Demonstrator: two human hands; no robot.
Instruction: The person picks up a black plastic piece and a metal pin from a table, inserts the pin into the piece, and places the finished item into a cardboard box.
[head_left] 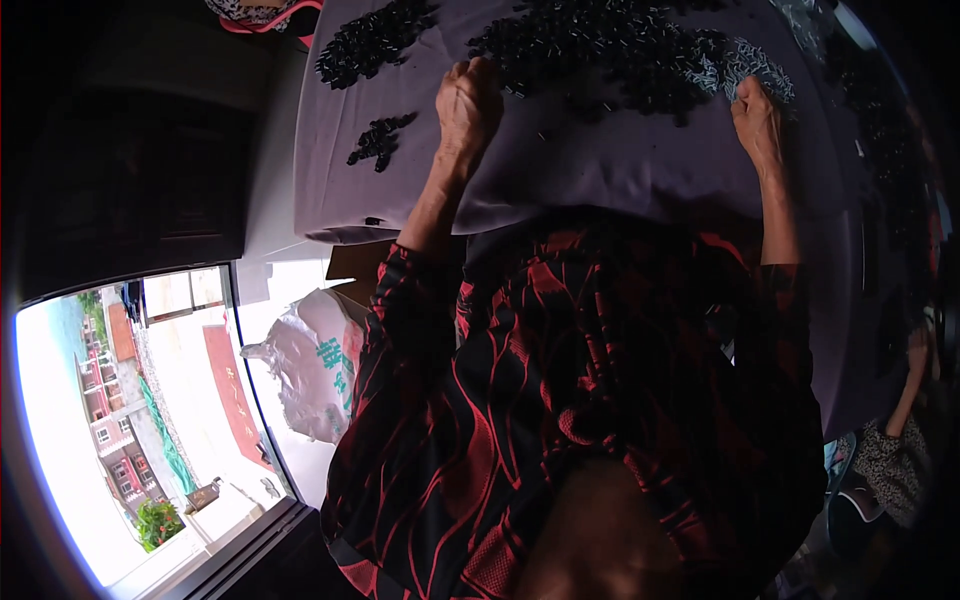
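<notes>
Pins (738,66) are heaped right of the black pile (590,45), presumably for reach by the right hand (757,118), the left hand (470,105) held near its left end, fingers all curled, their grasp impossible to tell.

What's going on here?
A person in a black-and-red patterned top has both bare hands over a table covered with a greyish-purple cloth. The left hand is curled at the edge of a large spread of small black pieces; the right hand is at the near edge of a pile of thin silvery pins. Whether either grips anything can't be made out. A small black cluster lies apart, left of the left hand.
</notes>
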